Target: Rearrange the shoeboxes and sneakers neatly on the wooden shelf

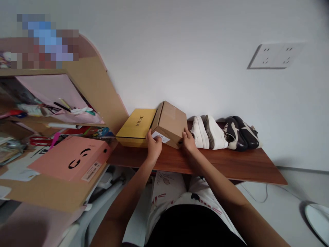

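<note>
A closed brown cardboard box (pixel 173 118) with a white label on its near side is held between my two hands, tilted over the wooden shelf board (pixel 221 166). My left hand (pixel 154 144) grips its near left corner, thumb on the label. At the near right corner, my right hand (pixel 189 140) has its fingers closed on the box. Left of it, against the brown box, lies a yellow box (pixel 136 125) marked MMOK. Just right of my right hand stands a pair of white sneakers (pixel 209 132), followed by a pair of black shoes (pixel 240 133).
A pink box (pixel 73 157) lies on the cluttered desk (pixel 61 193) at the left, below shelves holding pens and small items. The wall behind carries white power sockets (pixel 276 56). A cable and a round white object (pixel 318 219) are at the lower right.
</note>
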Demonstrator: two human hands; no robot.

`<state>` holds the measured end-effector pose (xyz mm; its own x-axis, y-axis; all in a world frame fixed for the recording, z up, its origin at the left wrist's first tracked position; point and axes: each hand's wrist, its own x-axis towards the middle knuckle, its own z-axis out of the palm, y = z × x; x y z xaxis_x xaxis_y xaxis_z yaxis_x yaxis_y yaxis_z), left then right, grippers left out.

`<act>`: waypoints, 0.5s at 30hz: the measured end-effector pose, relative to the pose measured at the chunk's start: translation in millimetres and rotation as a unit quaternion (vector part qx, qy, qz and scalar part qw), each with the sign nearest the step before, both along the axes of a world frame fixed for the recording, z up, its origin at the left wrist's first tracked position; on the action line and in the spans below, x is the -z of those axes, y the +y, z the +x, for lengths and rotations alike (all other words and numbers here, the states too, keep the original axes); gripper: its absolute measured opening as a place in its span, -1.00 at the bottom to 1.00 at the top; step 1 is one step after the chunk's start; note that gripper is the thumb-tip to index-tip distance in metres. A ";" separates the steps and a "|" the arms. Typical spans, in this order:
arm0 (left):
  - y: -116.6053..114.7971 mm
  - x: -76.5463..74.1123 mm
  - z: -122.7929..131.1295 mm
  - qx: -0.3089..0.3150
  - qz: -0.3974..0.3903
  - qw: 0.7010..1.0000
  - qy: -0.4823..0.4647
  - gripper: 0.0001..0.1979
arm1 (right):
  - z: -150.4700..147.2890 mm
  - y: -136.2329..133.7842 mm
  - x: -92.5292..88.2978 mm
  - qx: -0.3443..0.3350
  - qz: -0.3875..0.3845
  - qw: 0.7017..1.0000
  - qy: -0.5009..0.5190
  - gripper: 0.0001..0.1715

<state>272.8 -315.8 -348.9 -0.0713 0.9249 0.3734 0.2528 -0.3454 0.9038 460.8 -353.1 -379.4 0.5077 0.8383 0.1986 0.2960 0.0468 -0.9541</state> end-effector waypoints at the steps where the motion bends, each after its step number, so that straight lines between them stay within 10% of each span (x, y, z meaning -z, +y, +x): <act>1: 0.9 -11.4 0.1 -0.015 0.040 0.999 0.004 -0.43 | -4.5 2.0 2.0 -0.006 0.004 1.000 0.027 -0.14; 7: -1.3 -51.0 4.2 -0.028 0.175 0.981 0.080 -0.49 | -34.0 15.3 15.1 -0.033 -0.006 0.990 0.134 -0.17; 15: -5.9 -31.9 11.3 0.013 0.175 0.976 0.129 -0.51 | -35.9 14.2 24.4 -0.040 -0.035 0.985 0.165 -0.33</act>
